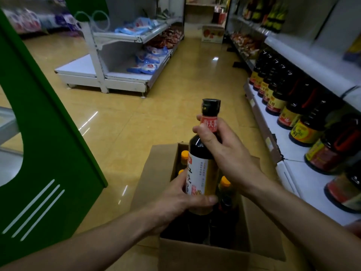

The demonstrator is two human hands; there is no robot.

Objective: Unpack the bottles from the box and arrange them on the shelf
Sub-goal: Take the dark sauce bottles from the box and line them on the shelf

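Cardboard box (pixel 195 255): several bottles (pixel 224 184) inside. Dark bottle (pixel 203 165) raised, my left hand (pixel 175 200) gripping its body, right hand (pixel 220 145) its neck; not yet shelved.

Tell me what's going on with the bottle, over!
Left hand grips bottle low, right hand grips its neck. Bottle held above box, more bottles inside. Nothing between it and shelf.

Shelf (pixel 308 184) front strip bare; shelved bottles (pixel 301 132) block back; green panel (pixel 48 153) crowds left.
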